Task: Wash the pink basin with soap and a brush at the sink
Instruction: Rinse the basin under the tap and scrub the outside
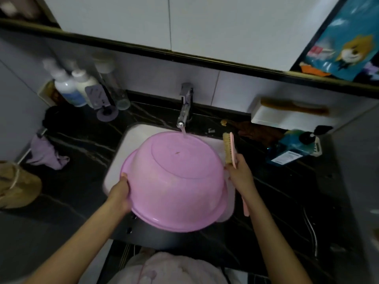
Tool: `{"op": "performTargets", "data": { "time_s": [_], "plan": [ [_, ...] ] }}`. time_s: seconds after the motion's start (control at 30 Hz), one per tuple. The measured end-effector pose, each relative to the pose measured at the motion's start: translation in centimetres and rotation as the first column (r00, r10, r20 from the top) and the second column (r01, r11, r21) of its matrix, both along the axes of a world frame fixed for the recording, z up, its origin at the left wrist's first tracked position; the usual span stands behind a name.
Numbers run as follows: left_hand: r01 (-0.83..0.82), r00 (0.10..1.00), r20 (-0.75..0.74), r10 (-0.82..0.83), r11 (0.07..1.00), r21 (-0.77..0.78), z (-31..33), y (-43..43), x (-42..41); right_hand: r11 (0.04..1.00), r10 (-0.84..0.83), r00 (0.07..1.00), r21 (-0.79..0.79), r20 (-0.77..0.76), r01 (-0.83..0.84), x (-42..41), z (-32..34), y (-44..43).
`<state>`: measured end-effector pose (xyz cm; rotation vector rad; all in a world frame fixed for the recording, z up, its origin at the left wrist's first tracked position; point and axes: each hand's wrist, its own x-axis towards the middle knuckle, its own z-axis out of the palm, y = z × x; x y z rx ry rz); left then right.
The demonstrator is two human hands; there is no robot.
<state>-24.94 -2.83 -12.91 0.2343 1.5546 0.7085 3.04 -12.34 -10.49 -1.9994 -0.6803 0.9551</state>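
Seen from above, two bare forearms reach forward over a dark marble counter (82,144). The left hand (120,193) grips the rim of the pink basin (176,181) at its 8 o'clock edge, fingers curled under the lip and thumb on the outer wall. The basin is upside down, tilted, and held above the white sink (131,140), its flat bottom facing up. At the basin's 3 o'clock side the right hand (240,173) is closed around the pink handle of a brush (229,148), which stands upright just beside the basin with pale bristles facing it. Whether the bristles touch the wall is unclear. At 12 o'clock a chrome tap (185,107) runs a thin stream of water (184,133) onto the basin's far edge. Farther off, white bottles (67,87) stand at 10 o'clock and a blue pump bottle (291,146) lies at 2 o'clock.
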Motion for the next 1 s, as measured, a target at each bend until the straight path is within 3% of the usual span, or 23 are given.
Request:
{"op": "performTargets", "data": {
  "time_s": [0.13, 0.23, 0.33, 0.4, 0.5, 0.7, 1.0],
  "plan": [
    [0.072, 0.997, -0.026, -0.072, 0.997, 0.001, -0.7, 0.7, -0.7, 0.994, -0.095, 0.985, -0.040, 0.141, 0.101, -3.0, 1.3, -1.7],
    [0.154, 0.988, 0.021, -0.154, 0.988, -0.002, -0.3, 0.7, -0.5, 0.978, -0.169, 0.937, -0.068, 0.305, 0.199, -5.3, 1.8, -2.6],
    [0.137, 0.979, 0.155, -0.135, 0.991, -0.001, -0.3, 0.0, -0.1, 0.958, -0.199, 0.874, -0.099, 0.444, 0.268, -7.4, 2.4, -3.3],
    [0.127, 0.962, 0.246, -0.116, 0.991, -0.032, -0.7, -0.3, 0.0, 0.953, -0.158, 0.817, -0.132, 0.555, 0.274, -8.8, 3.3, -3.2],
    [0.101, 0.969, 0.236, -0.075, 0.990, -0.098, -0.6, -0.6, 0.2, 0.957, -0.011, 0.722, -0.202, 0.692, 0.208, -10.7, 4.6, -2.1],
    [0.036, 0.971, 0.240, 0.004, 0.986, -0.160, 0.9, -2.2, 0.2, 0.880, 0.274, 0.625, -0.453, 0.731, 0.144, -12.7, 5.7, 2.8],
    [0.001, 0.945, 0.319, 0.067, 0.978, -0.209, 0.9, -1.4, -0.2, 0.819, 0.449, 0.513, -0.567, 0.732, 0.092, -13.2, 5.3, 6.7]
  ]
}}
